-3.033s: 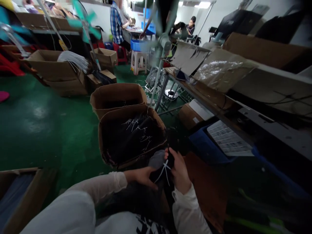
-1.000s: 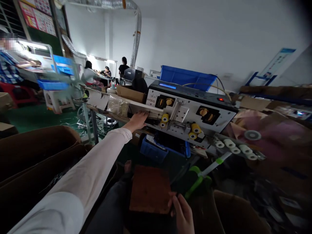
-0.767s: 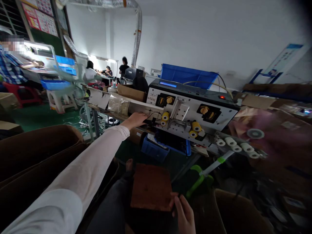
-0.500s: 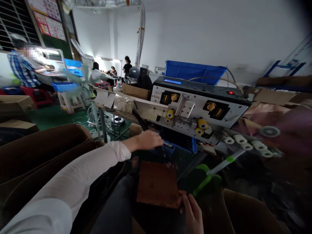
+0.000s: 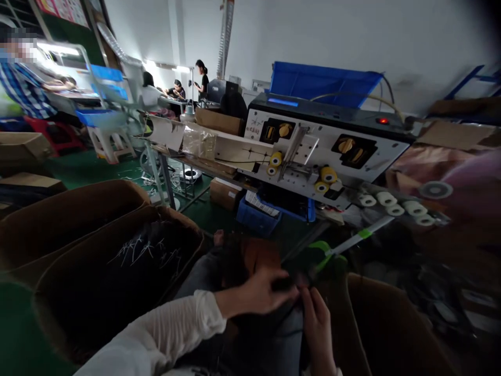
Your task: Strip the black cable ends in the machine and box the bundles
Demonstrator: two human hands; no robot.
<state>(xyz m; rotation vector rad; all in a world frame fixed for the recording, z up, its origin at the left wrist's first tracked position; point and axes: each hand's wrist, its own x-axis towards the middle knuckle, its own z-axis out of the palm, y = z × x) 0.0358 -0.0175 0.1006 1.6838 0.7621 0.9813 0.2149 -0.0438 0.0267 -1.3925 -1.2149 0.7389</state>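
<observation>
My left hand [image 5: 260, 292] reaches in over my lap, its fingers closed round a dark item [image 5: 282, 283] that looks like a coil of black cable; blur hides its details. Just to its right is my right hand [image 5: 318, 316], fingers pinched together, their tips close to the left fingertips. What the right hand pinches is too dark and small to name. Behind the left hand lies a reddish-brown board [image 5: 260, 253] on my lap, partly covered by that hand and dark material.
A wire-processing machine [image 5: 309, 151] with yellow rollers stands ahead. Deep brown containers flank me, the left one [image 5: 117, 271] holding black cables with white ties. A blue bin [image 5: 258, 216] sits under the bench. A green-taped stand [image 5: 352, 243] is ahead right. Several people sit or stand farther back.
My left hand has come down and right from beside the bench to my right hand, now covering part of the board. The camera view has tilted downward.
</observation>
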